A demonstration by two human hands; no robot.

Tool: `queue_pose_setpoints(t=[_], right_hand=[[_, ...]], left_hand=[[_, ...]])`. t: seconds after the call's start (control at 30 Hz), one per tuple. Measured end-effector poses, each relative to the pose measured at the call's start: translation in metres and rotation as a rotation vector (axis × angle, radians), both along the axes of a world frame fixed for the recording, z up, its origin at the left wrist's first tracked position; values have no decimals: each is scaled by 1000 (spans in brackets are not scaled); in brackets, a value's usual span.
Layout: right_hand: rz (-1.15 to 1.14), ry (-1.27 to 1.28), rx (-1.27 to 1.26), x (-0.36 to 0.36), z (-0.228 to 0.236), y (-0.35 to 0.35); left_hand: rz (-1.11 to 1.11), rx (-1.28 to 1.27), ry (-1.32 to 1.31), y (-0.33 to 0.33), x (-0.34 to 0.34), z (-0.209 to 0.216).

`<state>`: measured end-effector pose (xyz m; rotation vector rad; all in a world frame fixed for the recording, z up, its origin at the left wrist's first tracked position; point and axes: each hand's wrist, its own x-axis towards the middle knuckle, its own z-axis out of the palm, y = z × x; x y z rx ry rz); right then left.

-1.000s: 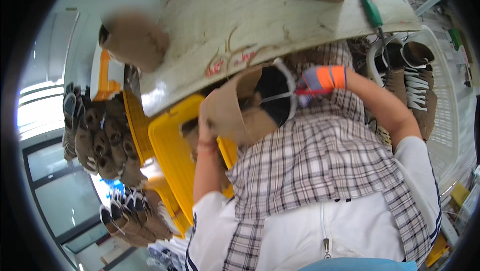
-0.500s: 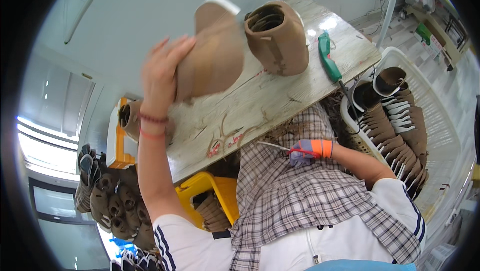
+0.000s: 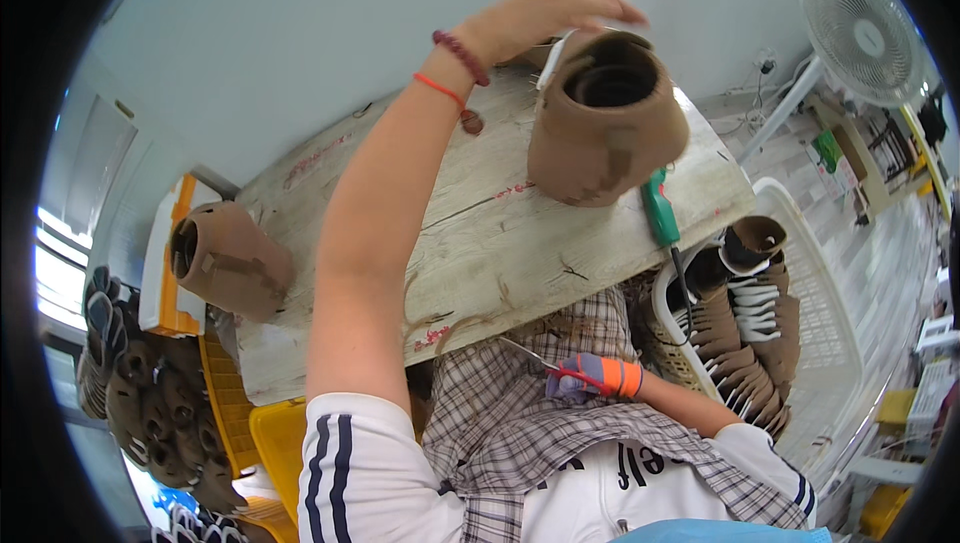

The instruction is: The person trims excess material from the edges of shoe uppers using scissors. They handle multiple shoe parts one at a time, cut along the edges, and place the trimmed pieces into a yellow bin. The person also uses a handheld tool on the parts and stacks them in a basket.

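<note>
My left hand is stretched out over the far side of the wooden table, fingers spread and holding nothing. It hovers just behind the top of a brown felt boot that stands on the table with its opening toward me. My right hand, in a blue and orange glove, rests low over my plaid apron. It grips small red-handled scissors whose thin blades point left.
A second brown boot lies at the table's left end. A green-handled screwdriver lies near the right edge. A white basket of brown boots stands right, a fan behind it. Yellow crates and stacked soles are on the left.
My left hand lifted the brown boot from my lap, set it on the far side of the table and let go. The right hand kept the scissors near my lap.
</note>
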<state>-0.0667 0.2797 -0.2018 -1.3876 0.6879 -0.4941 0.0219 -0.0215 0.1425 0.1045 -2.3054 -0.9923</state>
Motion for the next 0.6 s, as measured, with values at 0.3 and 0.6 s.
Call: queue_pose_setpoints(t=[0.3,0.6], right_hand=[[21,-49,-7,2,-6,-20],[-29,-95,152,-1,-3,-33]], left_hand=[[790,-397,39,-191,12,-221],[552,-208,-78,-232,-40,-233]])
